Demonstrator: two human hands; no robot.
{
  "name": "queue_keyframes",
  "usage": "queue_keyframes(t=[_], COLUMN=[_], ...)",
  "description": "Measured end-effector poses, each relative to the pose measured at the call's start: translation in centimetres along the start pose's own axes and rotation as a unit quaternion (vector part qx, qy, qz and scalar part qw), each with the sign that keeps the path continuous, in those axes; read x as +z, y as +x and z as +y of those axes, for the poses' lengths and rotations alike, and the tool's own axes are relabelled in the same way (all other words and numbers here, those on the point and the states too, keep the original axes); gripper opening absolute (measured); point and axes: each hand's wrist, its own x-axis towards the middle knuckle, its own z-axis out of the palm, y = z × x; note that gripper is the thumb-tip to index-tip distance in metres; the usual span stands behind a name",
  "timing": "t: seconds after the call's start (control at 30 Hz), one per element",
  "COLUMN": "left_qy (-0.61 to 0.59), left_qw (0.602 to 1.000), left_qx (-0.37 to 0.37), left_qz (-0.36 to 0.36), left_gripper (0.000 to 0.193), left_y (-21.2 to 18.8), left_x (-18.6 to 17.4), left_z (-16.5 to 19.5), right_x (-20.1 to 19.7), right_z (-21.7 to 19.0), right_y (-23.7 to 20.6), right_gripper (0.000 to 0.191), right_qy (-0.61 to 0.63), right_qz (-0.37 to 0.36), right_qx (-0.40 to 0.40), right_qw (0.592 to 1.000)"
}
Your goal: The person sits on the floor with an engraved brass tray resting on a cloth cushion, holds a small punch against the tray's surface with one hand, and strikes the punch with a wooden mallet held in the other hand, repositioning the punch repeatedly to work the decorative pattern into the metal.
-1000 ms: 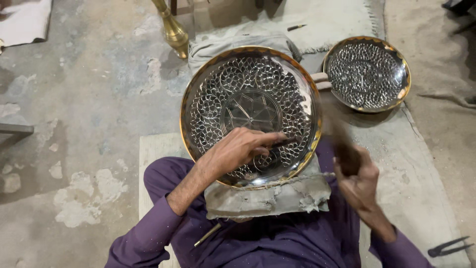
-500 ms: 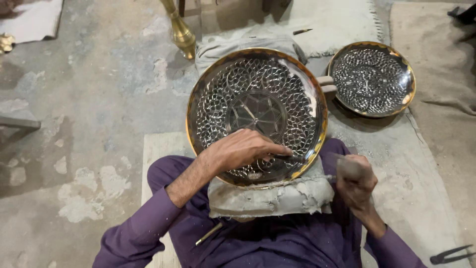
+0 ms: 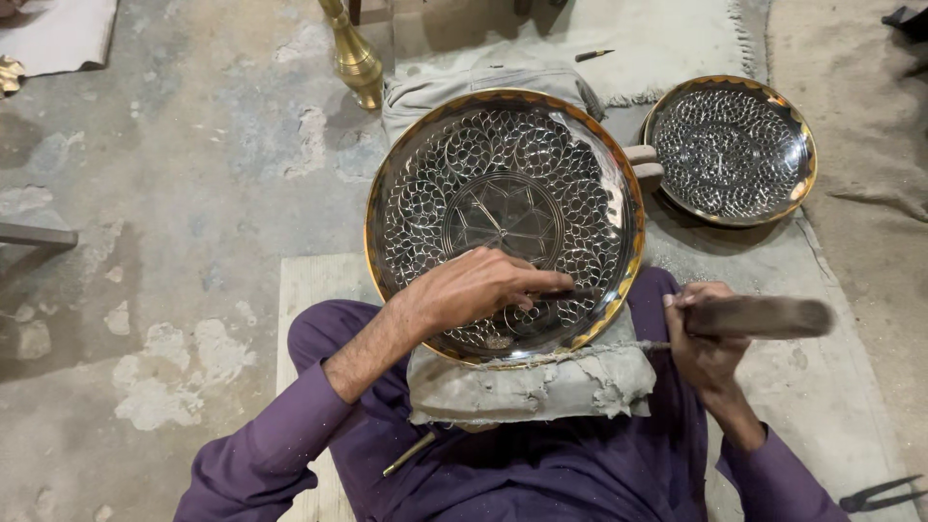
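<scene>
A large engraved metal tray point(image 3: 503, 155) with a brass rim rests tilted on a grey cloth-wrapped block point(image 3: 527, 387) in my lap. My left hand point(image 3: 474, 288) lies on the tray's lower part, fingers pinched on a thin dark chisel point(image 3: 565, 293) whose tip touches the pattern. My right hand point(image 3: 704, 338) is off the tray's right edge, gripping a hammer point(image 3: 764, 317) with a dark worn head held level and pointing right.
A smaller engraved tray point(image 3: 730, 150) lies at the back right on a cloth mat. A brass stand point(image 3: 356, 58) rises at the back. A pencil-like tool point(image 3: 594, 55) lies beyond it, dark pliers point(image 3: 880, 495) at the bottom right, a thin rod point(image 3: 408, 454) on my lap.
My right hand has brought the hammer from upright beside the tray down to a level position, then drawn it out to the right. The left hand stays on the tray with the chisel.
</scene>
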Motion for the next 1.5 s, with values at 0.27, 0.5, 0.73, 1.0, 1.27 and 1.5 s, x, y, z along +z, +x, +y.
queue_keyframes(t=[0.27,0.5,0.73,1.0,1.27,1.5], left_qy=[0.099,0.11,0.095,0.035,0.016,-0.033], left_qw=[0.991,0.989,0.992,0.999,0.992,0.972], left_qx=[0.087,0.084,0.077,-0.001,0.001,-0.05], left_qz=[-0.009,-0.049,-0.008,0.041,0.126,0.227], left_gripper=[0.051,0.052,0.05,0.047,0.057,0.053], left_y=[0.0,-0.2,-1.0,-1.5,-2.3,-3.2], left_x=[0.3,-0.7,-0.6,-0.1,0.9,1.7], left_z=[0.4,1.3,1.1,0.9,1.1,1.0], right_x=[0.5,1.4,1.1,-0.8,-1.1,-1.5], right_z=[1.0,0.7,0.3,-0.7,-3.0,-5.3], right_y=[1.5,1.9,1.3,1.5,2.3,5.6], right_gripper=[0.026,0.027,0.027,0.036,0.034,0.049], right_qy=[-0.082,-0.028,-0.079,-0.107,-0.188,-0.217], right_qz=[-0.045,0.078,0.018,-0.156,-0.157,-0.229], right_qx=[-0.125,-0.16,-0.108,0.058,0.054,0.156], right_qw=[0.988,0.984,0.991,0.98,0.968,0.936])
